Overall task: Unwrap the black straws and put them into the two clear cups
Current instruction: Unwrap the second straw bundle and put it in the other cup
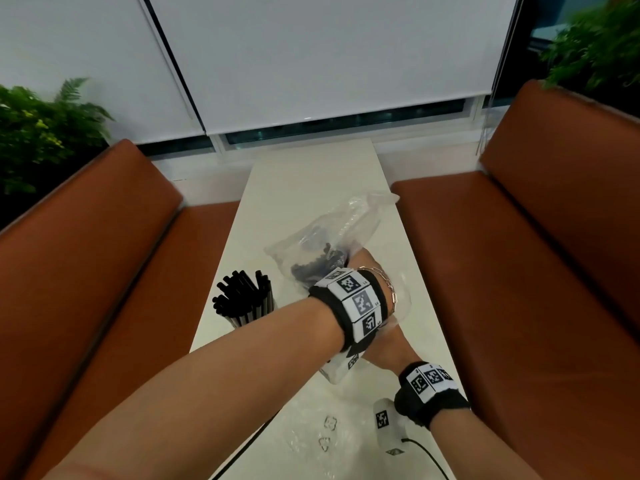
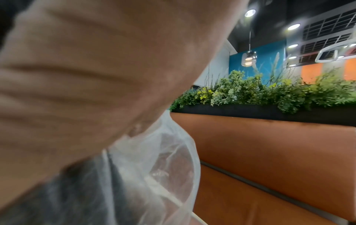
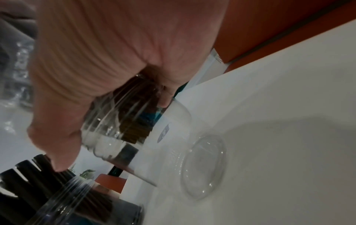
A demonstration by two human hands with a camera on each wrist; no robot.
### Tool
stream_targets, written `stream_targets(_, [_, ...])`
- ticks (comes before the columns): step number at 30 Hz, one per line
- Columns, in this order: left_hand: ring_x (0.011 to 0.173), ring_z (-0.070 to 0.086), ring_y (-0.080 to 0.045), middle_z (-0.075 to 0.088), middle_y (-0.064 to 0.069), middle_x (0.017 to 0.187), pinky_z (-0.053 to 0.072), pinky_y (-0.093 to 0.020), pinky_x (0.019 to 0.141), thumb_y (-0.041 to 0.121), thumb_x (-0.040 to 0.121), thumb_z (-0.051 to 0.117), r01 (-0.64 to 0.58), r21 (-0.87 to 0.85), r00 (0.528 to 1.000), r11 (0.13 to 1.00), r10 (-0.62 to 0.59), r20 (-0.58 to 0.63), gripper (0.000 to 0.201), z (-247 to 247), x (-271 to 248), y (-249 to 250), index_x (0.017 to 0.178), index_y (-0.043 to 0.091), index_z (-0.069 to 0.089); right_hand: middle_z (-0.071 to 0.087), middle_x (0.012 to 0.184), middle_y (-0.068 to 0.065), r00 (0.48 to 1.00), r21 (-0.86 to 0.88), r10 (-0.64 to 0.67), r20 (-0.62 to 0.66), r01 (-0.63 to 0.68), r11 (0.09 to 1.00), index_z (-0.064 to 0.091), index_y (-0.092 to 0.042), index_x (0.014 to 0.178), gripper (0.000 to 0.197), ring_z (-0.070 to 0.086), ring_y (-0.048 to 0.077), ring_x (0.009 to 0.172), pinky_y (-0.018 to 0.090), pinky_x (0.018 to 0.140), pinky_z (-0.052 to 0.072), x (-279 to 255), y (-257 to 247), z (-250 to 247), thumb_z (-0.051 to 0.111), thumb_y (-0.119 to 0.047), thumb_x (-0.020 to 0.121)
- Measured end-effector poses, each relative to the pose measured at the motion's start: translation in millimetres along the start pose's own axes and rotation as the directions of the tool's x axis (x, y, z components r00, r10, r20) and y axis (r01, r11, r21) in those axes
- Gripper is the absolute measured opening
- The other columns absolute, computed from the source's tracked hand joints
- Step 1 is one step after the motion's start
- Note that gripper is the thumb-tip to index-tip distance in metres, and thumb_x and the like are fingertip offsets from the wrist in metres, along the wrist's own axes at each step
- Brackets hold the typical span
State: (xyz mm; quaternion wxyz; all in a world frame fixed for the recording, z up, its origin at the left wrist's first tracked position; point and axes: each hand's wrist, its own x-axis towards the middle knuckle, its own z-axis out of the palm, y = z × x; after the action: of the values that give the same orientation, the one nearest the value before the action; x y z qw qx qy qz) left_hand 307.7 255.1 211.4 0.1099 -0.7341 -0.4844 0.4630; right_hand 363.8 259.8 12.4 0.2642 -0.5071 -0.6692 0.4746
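My left hand (image 1: pixel 363 264) reaches across the white table (image 1: pixel 311 188) and grips a clear plastic bag (image 1: pixel 332 233) of black straws (image 1: pixel 313 266); its fingers are hidden by the plastic. The left wrist view shows my palm against the bag (image 2: pixel 158 159), with dark straws inside. My right hand (image 1: pixel 382 351) passes under my left wrist and holds a clear cup (image 3: pixel 134 130) tilted on the table, fingers and thumb wrapped round it (image 3: pixel 77 106). A second clear cup full of unwrapped black straws (image 1: pixel 244 299) stands to the left, and its straws (image 3: pixel 29 179) also show in the right wrist view.
Orange bench seats flank the narrow table, left (image 1: pixel 86 271) and right (image 1: pixel 519 271). Crumpled clear plastic (image 1: pixel 311 434) lies on the near end of the table. A window blind (image 1: pixel 311 64) hangs behind, with plants (image 1: pixel 34 133) at both sides.
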Motion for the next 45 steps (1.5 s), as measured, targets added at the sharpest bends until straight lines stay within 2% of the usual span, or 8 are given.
stream_targets(12, [0.133, 0.054, -0.026, 0.064, 0.003, 0.135, 0.028, -0.046, 0.120, 0.047, 0.103, 0.055, 0.019, 0.003, 0.950, 1.000, -0.017, -0.312, 0.048, -40.9, -35.5, -42.0, 0.146, 0.026, 0.054, 0.068, 0.100, -0.021, 0.998, 0.179, -0.049, -0.029, 0.053, 0.982, 0.062, -0.035, 0.103, 0.049, 0.067, -0.018, 0.091, 0.011, 0.086, 0.057, -10.7, -12.6, 9.9, 0.091, -0.003, 0.079])
stream_targets(16, [0.137, 0.049, -0.032, 0.063, -0.001, 0.141, 0.026, -0.052, 0.120, 0.065, 0.075, 0.081, 0.061, -0.444, 0.729, 0.894, -0.344, -0.592, 0.095, -18.5, -61.4, -108.0, 0.155, 0.035, 0.040, 0.075, 0.116, -0.013, 0.998, 0.311, 0.035, -0.060, -0.015, 0.950, 0.061, -0.036, 0.124, 0.082, 0.072, 0.007, 0.112, 0.018, 0.084, 0.062, -4.7, 2.8, 15.8, 0.106, -0.017, 0.058])
stream_targets(19, [0.147, 0.043, -0.022, 0.044, 0.005, 0.163, 0.034, -0.049, 0.121, 0.087, 0.054, 0.081, -0.228, -0.849, 0.520, 0.477, -0.677, -0.520, 0.131, 32.2, -83.1, -125.5, 0.162, 0.042, 0.023, 0.076, 0.116, -0.009, 0.995, 0.324, 0.081, -0.066, -0.055, 0.944, 0.064, -0.028, 0.123, 0.080, 0.072, 0.010, 0.112, 0.022, 0.089, 0.062, -3.7, 3.1, 15.1, 0.106, -0.017, 0.056])
stream_targets(22, [0.147, 0.045, -0.017, 0.047, 0.007, 0.160, 0.041, -0.046, 0.120, 0.082, 0.051, 0.086, -0.289, -0.953, 0.710, 0.095, -0.646, -0.280, 0.139, 81.3, -73.4, -106.1, 0.164, 0.038, 0.018, 0.076, 0.119, -0.005, 0.994, 0.345, 0.086, -0.068, -0.057, 0.937, 0.063, -0.026, 0.125, 0.082, 0.073, 0.009, 0.112, 0.028, 0.094, 0.062, -4.4, 3.7, 14.0, 0.106, -0.016, 0.055])
stream_targets(24, [0.125, 0.065, -0.013, 0.070, 0.012, 0.127, 0.054, -0.030, 0.103, 0.081, 0.065, 0.078, -0.216, -0.955, 0.793, 0.204, -0.534, -0.294, 0.100, 97.8, -51.5, -92.2, 0.150, 0.037, 0.048, 0.075, 0.117, -0.007, 0.996, 0.362, 0.075, -0.058, -0.049, 0.931, 0.062, -0.026, 0.124, 0.081, 0.073, 0.002, 0.106, 0.018, 0.085, 0.061, -3.3, 3.2, 14.1, 0.105, -0.009, 0.058])
stream_targets(28, [0.067, 0.064, -0.004, 0.065, 0.014, 0.069, 0.046, -0.018, 0.063, 0.071, 0.088, 0.064, -0.177, -0.914, 0.645, 0.365, -0.659, -0.388, 0.038, 88.8, -28.2, -94.7, 0.104, 0.040, 0.080, 0.077, 0.121, -0.010, 0.996, 0.383, 0.053, -0.067, -0.023, 0.924, 0.061, -0.032, 0.127, 0.090, 0.073, 0.001, 0.112, 0.019, 0.089, 0.061, -1.3, 2.1, 13.2, 0.107, -0.010, 0.053])
stream_targets(36, [0.061, 0.055, -0.002, 0.053, 0.018, 0.060, 0.052, -0.029, 0.072, 0.084, 0.087, 0.048, -0.167, -0.856, 0.597, 0.490, -0.640, -0.483, 0.056, 51.0, -32.1, -112.9, 0.106, 0.040, 0.078, 0.074, 0.118, -0.010, 0.994, 0.343, 0.068, -0.089, -0.034, 0.939, 0.059, -0.026, 0.127, 0.094, 0.071, -0.005, 0.107, 0.017, 0.089, 0.061, 4.1, 9.8, 18.1, 0.109, -0.019, 0.049])
stream_targets(45, [0.093, 0.073, -0.012, 0.079, 0.012, 0.098, 0.061, -0.034, 0.087, 0.074, 0.080, 0.073, -0.192, -0.875, 0.796, 0.445, -0.451, -0.404, 0.053, 61.2, -20.5, -97.2, 0.114, 0.034, 0.080, 0.077, 0.113, -0.009, 0.988, 0.290, 0.126, -0.085, -0.096, 0.952, 0.065, -0.026, 0.122, 0.087, 0.075, 0.004, 0.101, 0.021, 0.085, 0.060, 11.3, 15.9, 24.7, 0.108, -0.029, 0.046])
